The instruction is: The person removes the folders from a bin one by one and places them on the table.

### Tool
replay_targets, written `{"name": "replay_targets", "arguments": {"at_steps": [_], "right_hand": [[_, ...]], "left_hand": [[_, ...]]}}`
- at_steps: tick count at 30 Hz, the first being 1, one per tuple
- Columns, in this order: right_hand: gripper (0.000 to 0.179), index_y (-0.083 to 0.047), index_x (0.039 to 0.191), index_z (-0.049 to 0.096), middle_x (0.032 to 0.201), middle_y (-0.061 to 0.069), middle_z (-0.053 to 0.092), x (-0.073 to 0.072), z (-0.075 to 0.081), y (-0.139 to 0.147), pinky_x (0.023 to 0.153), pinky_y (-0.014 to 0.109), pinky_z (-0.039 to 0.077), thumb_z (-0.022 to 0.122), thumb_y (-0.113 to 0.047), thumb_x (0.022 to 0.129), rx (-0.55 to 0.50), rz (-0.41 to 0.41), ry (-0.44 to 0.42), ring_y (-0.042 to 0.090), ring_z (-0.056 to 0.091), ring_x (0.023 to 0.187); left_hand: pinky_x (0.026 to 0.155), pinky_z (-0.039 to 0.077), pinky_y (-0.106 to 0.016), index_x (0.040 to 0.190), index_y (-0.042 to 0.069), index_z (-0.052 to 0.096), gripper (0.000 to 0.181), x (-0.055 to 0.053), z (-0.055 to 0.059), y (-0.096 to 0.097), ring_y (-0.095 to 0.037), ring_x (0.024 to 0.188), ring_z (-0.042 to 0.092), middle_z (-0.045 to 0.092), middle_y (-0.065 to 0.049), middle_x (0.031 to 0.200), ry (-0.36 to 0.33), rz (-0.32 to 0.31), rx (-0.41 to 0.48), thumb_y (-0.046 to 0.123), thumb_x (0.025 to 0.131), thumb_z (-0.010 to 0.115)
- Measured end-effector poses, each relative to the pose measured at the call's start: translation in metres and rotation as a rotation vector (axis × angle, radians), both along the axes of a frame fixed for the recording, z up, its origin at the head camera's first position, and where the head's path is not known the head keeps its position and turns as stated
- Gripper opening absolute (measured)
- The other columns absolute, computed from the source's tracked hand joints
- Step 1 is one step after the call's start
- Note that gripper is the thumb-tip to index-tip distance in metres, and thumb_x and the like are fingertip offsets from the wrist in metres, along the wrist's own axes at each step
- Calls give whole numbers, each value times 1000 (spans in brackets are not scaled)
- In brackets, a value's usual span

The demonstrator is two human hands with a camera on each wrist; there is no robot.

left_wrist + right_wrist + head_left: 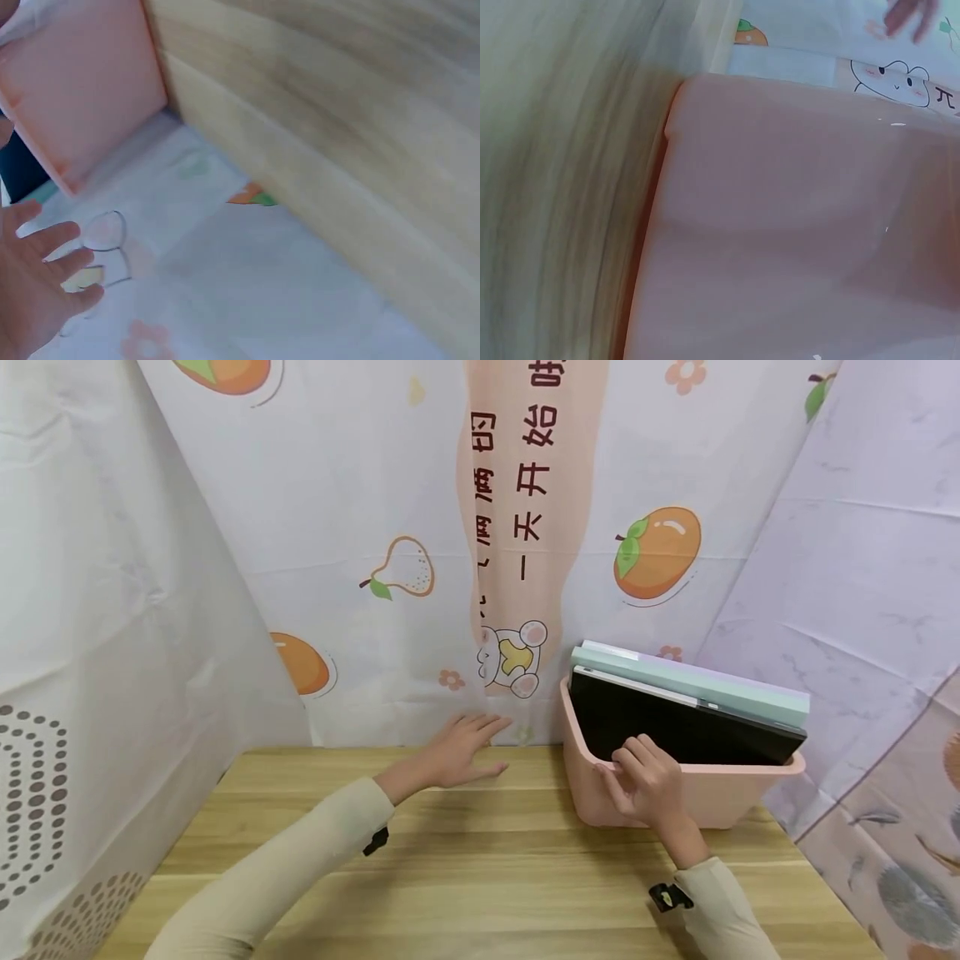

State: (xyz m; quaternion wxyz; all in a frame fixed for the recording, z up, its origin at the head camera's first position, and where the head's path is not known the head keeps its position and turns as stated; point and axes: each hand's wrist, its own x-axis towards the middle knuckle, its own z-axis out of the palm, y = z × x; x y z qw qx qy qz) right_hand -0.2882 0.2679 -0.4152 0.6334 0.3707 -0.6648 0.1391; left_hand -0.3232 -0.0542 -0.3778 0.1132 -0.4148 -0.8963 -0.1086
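L hand: fingers extended and spread wide, thumb apart, over rear of wood-grain table, L of pink bin. Bin stands upright at table's R rear, nr printed cloth. R hand: fingers curled over bin's front rim, nr its L end, gripping it. Contents, both on edge and approx. parallel: flat black panel in front, mint-green box behind, tops above rim.

Fruit-printed cloth hangs behind wooden tabletop
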Motion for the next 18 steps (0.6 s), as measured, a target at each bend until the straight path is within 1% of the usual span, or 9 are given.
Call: {"name": "replay_targets", "arguments": {"at_steps": [2,4,7,9,11,14,17,18], "right_hand": [[43,-4,61,56,61,6,46,0,-1,0,47,28,31,62,-30,95,0,1,-3,18,39,55],[43,-4,61,56,61,6,46,0,-1,0,47,28,31,62,-30,95,-3,-2,-4,18,39,55],[43,-4,61,56,60,6,47,0,-2,0,48,29,31,62,-30,95,-7,-5,3,19,39,54],[44,-4,61,56,60,6,47,0,-1,0,49,30,32,62,-31,95,-5,-3,9,20,39,54],[44,-3,60,56,60,7,46,0,0,0,50,31,31,62,-31,95,-3,3,12,21,38,55],[44,-4,60,55,60,6,45,0,0,-1,51,31,31,62,-31,95,-1,11,9,20,37,55],[44,-4,60,54,60,6,45,1,-1,-3,51,31,31,63,-31,94,-6,12,10,20,37,55],[44,-4,60,54,60,5,46,1,-1,-4,50,31,31,63,-31,94,-8,12,11,20,37,55]], "left_hand": [[117,38,-57,156,10,40,70,-1,13,6,-36,133,54,55,-17,149,12,-40,38,42,99,64],[114,42,-51,157,10,38,70,-3,25,13,-33,128,57,57,-17,143,39,-69,62,39,99,64],[110,47,-49,156,8,38,68,-6,41,21,-33,125,59,60,-17,137,86,-114,84,34,99,65],[110,47,-48,156,9,38,66,-8,51,28,-32,126,58,60,-15,136,125,-123,74,33,101,63],[111,46,-49,154,7,41,62,-10,61,34,-33,128,57,60,-15,138,168,-128,73,32,101,63],[112,44,-48,152,6,44,59,-15,73,43,-31,130,56,59,-13,141,260,-120,63,32,102,61],[114,44,-45,151,5,46,57,-21,82,52,-29,131,55,59,-11,143,345,-118,63,32,103,60],[114,43,-44,151,5,47,56,-22,84,55,-29,132,55,59,-10,143,363,-119,70,32,103,60]]}}
